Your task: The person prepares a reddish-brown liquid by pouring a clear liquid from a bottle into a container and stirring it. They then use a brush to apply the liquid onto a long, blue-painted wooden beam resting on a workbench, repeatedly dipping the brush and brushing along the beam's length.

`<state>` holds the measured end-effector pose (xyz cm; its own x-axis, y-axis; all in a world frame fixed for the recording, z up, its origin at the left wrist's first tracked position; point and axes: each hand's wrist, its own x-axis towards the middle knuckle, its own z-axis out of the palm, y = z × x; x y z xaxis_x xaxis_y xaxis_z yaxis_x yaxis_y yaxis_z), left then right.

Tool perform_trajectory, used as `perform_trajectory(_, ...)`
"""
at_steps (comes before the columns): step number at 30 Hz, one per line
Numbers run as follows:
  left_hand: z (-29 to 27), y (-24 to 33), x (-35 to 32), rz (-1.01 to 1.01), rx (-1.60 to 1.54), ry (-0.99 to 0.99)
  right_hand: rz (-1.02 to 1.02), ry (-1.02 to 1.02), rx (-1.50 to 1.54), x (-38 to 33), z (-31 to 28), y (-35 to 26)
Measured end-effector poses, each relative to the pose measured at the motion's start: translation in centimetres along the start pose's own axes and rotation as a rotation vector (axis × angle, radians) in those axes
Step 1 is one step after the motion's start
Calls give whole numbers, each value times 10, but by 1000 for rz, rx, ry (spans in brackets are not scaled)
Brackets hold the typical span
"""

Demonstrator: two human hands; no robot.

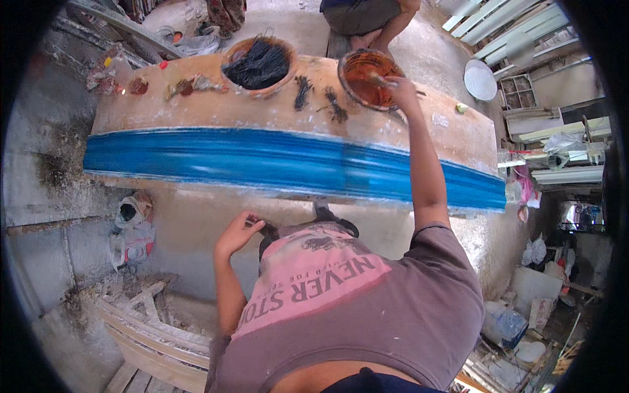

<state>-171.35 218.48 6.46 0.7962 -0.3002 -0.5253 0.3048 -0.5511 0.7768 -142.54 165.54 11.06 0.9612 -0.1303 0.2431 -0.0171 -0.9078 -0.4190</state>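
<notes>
My right arm reaches across the table, and my right hand (pixel 401 92) is closed around a paintbrush (pixel 376 78) over a bowl of orange-brown paint (pixel 362 66). The brush's pale end points into the bowl. In front of me lies a long strip of moulding (pixel 282 157), ridged along its length and coated glossy blue. My left hand (pixel 238 230) hangs low beside my lap, its fingers loosely apart and nothing visible in them. A second bowl (pixel 289 80) holds a heap of black, stringy material. Between the bowls lie two dark fibre bundles (pixel 303 93).
The pale worktop (pixel 196 114) carries small scraps and a plastic bottle (pixel 118 64) at its far left. Another person's bare legs (pixel 380 33) are beyond the table. White moulding lengths (pixel 498 23) stack at far right. A wooden bench (pixel 151 340) stands at lower left.
</notes>
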Motion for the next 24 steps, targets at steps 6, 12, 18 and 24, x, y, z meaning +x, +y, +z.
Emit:
perform_trajectory(6,59,48,28,-103,-123,223,-70,-373,-257,50,58,26)
perform_trajectory(12,111,78,26,-189,-136,191,24,-561,-337,60,71,30)
perform_trajectory(18,128,85,29,-241,-158,220,-25,-607,-399,71,63,36)
perform_trajectory(24,129,89,28,-268,-155,311,16,-479,-363,54,-23,9)
